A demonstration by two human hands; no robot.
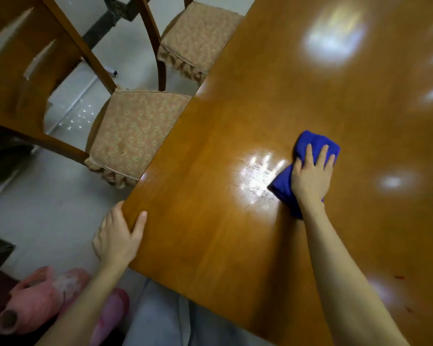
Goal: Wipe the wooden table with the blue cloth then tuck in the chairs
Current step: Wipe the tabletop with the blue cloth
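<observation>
Head view, edges: the wooden table's (235,245) left edge runs diagonally; near chair (133,131) and far chair (198,38) stand along it, seats mostly out, with open pale floor (48,208) behind.
Left hand (118,238): grips the table's near corner, thumb on top.
Right hand (310,178): lies flat, fingers spread, pressing the blue cloth (283,186) onto the tabletop well inside the edges.
Surfaces: glossy varnished wood, streaked glare just left of the cloth; patterned, frilled seat cushions.
</observation>
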